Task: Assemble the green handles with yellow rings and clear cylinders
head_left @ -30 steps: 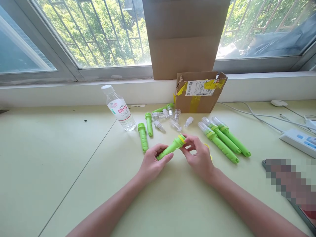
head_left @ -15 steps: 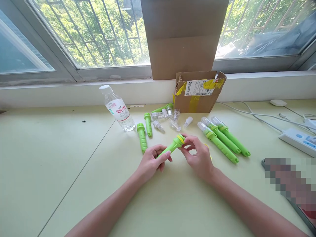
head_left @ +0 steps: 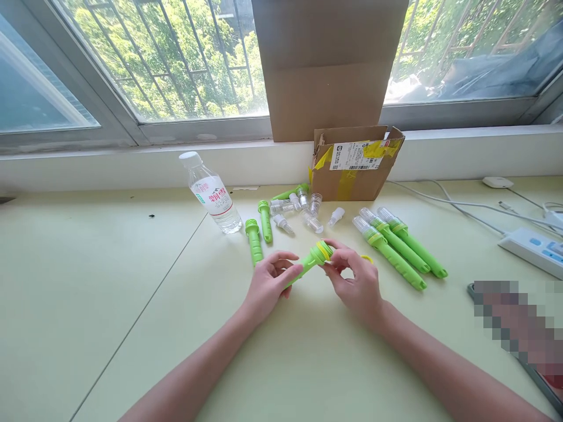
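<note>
My left hand (head_left: 270,286) is wrapped round the shaft of a green plastic handle (head_left: 311,259), which tilts up to the right. Around the handle's wide end sits a yellow ring (head_left: 324,250). The fingers of my right hand (head_left: 355,280) pinch that end at the ring. Another yellow ring (head_left: 366,258) lies on the table, partly hidden behind my right hand. Two green handles (head_left: 265,221) lie beyond my left hand. Clear caps (head_left: 312,222) and white nozzle-like pieces (head_left: 336,216) are scattered behind. Three green handles with clear caps (head_left: 389,249) lie to the right.
A water bottle (head_left: 215,196) stands at the back left. An open cardboard box (head_left: 352,176) is against the wall. On the right are a power strip (head_left: 528,249), white cables (head_left: 466,204) and a phone-like object (head_left: 519,334), partly pixelated.
My right fingers have shifted slightly round the handle's wide end, and the yellow ring there now shows more. The loose ring behind my right hand shows at a different spot. The view has moved slightly.
</note>
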Tool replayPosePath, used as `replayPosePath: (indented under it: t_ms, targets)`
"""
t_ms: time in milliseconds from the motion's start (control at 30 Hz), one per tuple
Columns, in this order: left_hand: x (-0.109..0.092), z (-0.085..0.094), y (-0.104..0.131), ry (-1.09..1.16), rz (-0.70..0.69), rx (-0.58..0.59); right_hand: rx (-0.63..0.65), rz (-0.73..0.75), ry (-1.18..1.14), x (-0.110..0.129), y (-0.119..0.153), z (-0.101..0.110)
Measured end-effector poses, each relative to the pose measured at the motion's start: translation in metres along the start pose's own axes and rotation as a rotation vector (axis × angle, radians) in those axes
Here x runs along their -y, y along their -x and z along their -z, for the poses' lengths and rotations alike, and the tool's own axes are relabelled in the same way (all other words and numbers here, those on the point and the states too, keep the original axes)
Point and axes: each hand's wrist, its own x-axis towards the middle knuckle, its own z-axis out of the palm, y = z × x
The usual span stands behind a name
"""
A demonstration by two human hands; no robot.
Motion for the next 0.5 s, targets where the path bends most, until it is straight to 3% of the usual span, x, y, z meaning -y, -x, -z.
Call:
replayPosePath:
  t_ms: [200, 500]
  targets:
    - [0.0057, -0.0061, 0.0023, -0.140, -0.130, -0.091, -0.020, -0.003, 0.006, 0.0001, 0.0018, -0.0007]
    - [0.0082, -0.0048, 0.0027, -0.239, -0.103, -0.086, 0.038, -0.108, -0.018, -0.0055, 0.0012, -0.0018]
